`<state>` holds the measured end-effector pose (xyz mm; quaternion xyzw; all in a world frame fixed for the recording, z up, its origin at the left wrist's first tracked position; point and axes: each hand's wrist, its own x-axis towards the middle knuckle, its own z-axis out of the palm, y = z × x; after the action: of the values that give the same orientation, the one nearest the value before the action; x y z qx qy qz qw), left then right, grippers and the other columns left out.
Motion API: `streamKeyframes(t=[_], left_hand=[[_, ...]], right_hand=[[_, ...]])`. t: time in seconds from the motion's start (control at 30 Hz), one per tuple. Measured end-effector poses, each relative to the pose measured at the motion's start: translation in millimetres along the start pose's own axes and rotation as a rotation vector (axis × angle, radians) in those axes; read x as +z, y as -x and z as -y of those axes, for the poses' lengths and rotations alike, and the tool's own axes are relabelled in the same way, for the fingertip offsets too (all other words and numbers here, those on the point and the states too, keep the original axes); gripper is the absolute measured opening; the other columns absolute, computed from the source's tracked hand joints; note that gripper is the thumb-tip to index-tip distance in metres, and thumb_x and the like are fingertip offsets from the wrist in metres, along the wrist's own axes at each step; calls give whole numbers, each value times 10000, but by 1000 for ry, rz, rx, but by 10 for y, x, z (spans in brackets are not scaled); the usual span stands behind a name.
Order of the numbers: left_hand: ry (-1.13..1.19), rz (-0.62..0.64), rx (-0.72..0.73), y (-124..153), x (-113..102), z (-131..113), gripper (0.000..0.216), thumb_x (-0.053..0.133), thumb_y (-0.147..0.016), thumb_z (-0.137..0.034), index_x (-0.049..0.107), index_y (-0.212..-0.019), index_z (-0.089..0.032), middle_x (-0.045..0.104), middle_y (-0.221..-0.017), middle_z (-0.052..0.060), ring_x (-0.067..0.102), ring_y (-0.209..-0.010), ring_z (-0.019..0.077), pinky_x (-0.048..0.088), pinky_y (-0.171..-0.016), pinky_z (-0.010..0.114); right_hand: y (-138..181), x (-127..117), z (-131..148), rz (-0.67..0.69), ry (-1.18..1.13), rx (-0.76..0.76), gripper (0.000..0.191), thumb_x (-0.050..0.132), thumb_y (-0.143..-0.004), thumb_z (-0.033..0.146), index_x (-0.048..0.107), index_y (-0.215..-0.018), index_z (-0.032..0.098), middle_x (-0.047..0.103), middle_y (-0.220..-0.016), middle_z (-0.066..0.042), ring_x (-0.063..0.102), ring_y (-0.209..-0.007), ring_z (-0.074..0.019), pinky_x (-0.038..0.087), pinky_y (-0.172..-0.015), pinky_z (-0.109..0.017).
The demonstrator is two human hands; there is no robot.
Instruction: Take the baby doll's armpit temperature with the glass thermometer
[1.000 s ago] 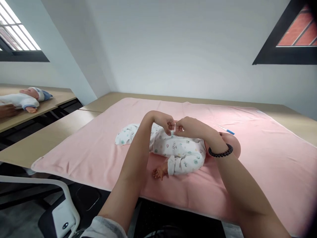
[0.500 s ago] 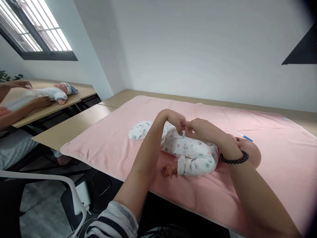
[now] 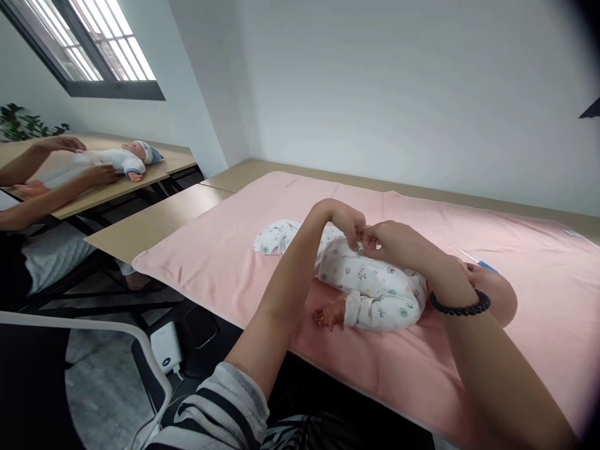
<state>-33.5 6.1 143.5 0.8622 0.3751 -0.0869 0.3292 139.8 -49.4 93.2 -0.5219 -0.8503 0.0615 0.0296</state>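
Observation:
A baby doll (image 3: 375, 281) lies on its back on a pink blanket (image 3: 210, 250), dressed in a white printed baby suit (image 3: 360, 269). Its bare head points right and its legs left. Over the doll's belly my left hand (image 3: 347, 222) is closed in a pinch at the front of the suit. Right beside it my right hand (image 3: 391, 240), a dark bead bracelet on its wrist, pinches the same spot. My fingers hide most of the cloth between them. One doll hand (image 3: 330, 314) rests on the blanket on the near side.
A thin white stick with a blue end (image 3: 485, 265), perhaps a thermometer, lies beyond the doll's head. On the left, another person's hands (image 3: 100, 175) work over a second doll (image 3: 124, 159) on another table. A chair frame (image 3: 117, 328) stands at lower left, near a white device (image 3: 166, 347).
My view has turned slightly left, so the scene sits further right. Both hands stay together at the suit's front, pinching, with only slight finger movement.

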Motion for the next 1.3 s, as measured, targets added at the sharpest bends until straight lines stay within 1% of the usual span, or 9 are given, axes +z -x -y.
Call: streamKeyframes(t=[0.13,0.23,0.43,0.67,0.8,1.0,1.13,1.2,1.3], left_hand=[[76,-50,-43,3,13,-13,167,647,-585,-182,720,-703,-273,761,-919,-82,573,-1222,327,533,-912,313],[108,-67,-47,13,5,-11,223,653,-604,-203,745,-789,-287,761,-936,-81,574,-1221,321,526,-930,326],[84,36,-22,10,-23,1,289,685,-633,-268,761,-909,-299,761,-935,-77,602,-1160,310,528,-924,342],[79,8,-26,23,-35,-2,231,711,-634,-295,746,-862,-288,749,-889,-67,606,-1141,312,530,-910,339],[82,-15,-47,-9,-49,10,169,722,-644,-300,731,-807,-256,745,-882,-24,613,-1120,330,535,-875,351],[18,55,-115,-32,-61,6,153,749,-610,-246,713,-758,-248,727,-861,-8,589,-1142,356,506,-910,381],[21,67,-121,-30,-77,16,158,762,-605,-237,732,-760,-243,739,-878,6,593,-1142,354,490,-908,376],[-2,56,-123,-39,-94,43,175,777,-613,-255,749,-783,-233,750,-904,21,601,-1136,343,478,-909,362],[-75,49,-125,-67,-135,119,313,808,-609,-327,769,-902,-225,763,-934,28,624,-1077,290,459,-923,329]], right_hand=[[0,-8,22,-15,61,-29,155,605,-862,361,640,-874,211,675,-799,-28,597,-711,-182,331,-584,-308],[-6,-5,28,-24,87,-44,151,600,-854,352,630,-862,203,672,-808,-30,587,-702,-174,331,-591,-307],[1,8,33,-46,92,-63,121,580,-823,326,594,-834,206,658,-781,-10,553,-657,-159,320,-584,-298],[3,0,28,-89,108,-80,164,574,-849,366,574,-827,203,652,-770,-15,537,-645,-155,304,-591,-297],[14,-34,34,-99,99,-66,187,560,-865,375,597,-827,196,674,-808,-24,544,-669,-158,321,-601,-299],[30,-61,5,-120,90,-50,226,543,-907,402,615,-848,196,681,-838,-29,569,-734,-171,344,-628,-302],[93,-107,-100,-18,46,4,192,535,-910,375,635,-941,214,685,-910,-26,590,-773,-170,375,-636,-295],[164,-175,-164,25,20,74,200,549,-901,355,647,-1019,227,684,-983,-32,600,-801,-172,393,-634,-291],[292,-305,-245,89,-42,231,270,567,-893,313,647,-1140,242,668,-1109,-50,603,-763,-159,405,-588,-283]])
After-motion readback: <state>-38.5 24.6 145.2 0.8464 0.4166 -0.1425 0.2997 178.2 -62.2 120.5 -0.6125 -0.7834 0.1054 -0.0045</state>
